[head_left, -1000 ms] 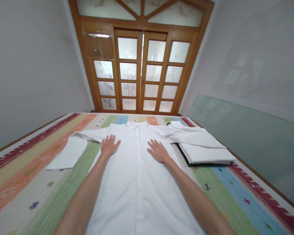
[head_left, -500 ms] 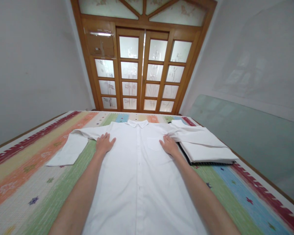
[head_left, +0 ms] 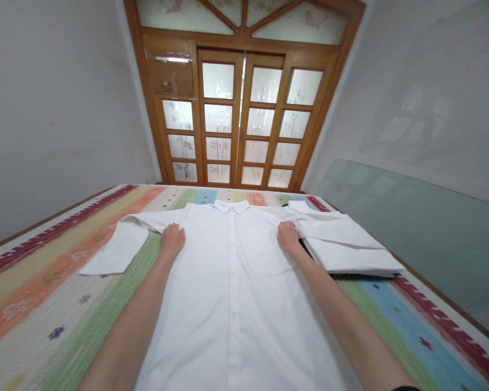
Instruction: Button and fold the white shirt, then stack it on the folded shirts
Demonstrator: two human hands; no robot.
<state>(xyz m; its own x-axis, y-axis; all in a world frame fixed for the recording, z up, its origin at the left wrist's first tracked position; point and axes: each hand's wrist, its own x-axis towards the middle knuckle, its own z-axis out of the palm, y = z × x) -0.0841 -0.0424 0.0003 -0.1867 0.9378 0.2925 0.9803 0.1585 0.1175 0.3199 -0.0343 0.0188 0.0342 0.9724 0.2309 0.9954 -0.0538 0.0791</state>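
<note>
A white button-up shirt lies front side up, its collar at the far end and its buttons down the middle. Near the armpit on the left, my left hand has its fingers curled closed on the shirt's side edge. My right hand is likewise closed on the opposite side, below the sleeve joint. The left sleeve bends outward and down over the cloth. On the right, the other sleeve rests across a stack of folded white clothing. The fingertips of both hands are hidden.
A striped, multicoloured cloth covers the surface under the shirt. Along the right edge stands a pale green panel against the wall. Beyond the far edge are wooden doors with frosted panes.
Both hands have gone from spread flat on the shirt to closed at its side edges. My right hand has shifted outward to the right.
</note>
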